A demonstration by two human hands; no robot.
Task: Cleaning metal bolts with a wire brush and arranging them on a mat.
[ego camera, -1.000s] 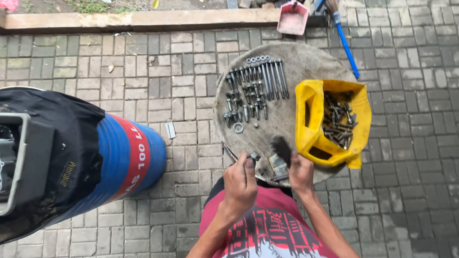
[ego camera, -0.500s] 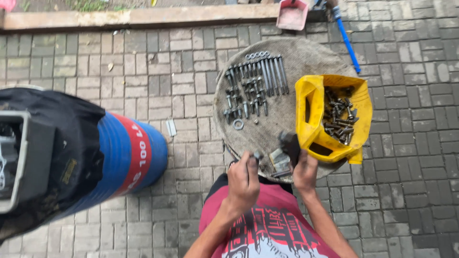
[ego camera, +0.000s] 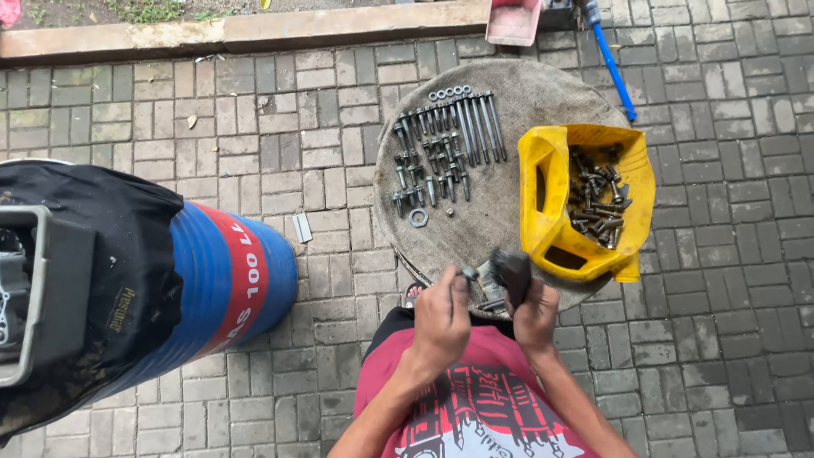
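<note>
**Hands raised over the round table's near edge**

The left hand pinches a small bolt in curled fingers. The right hand, fisted, grips a dark brush upright, just beside the yellow container.

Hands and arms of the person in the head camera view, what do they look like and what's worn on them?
Both forearms are bare, with no sleeves reaching them. The left hand and right hand wear no gloves, and no watch or bracelet shows at either wrist. The only clothing in view is a red shirt with a black and white print.
</note>
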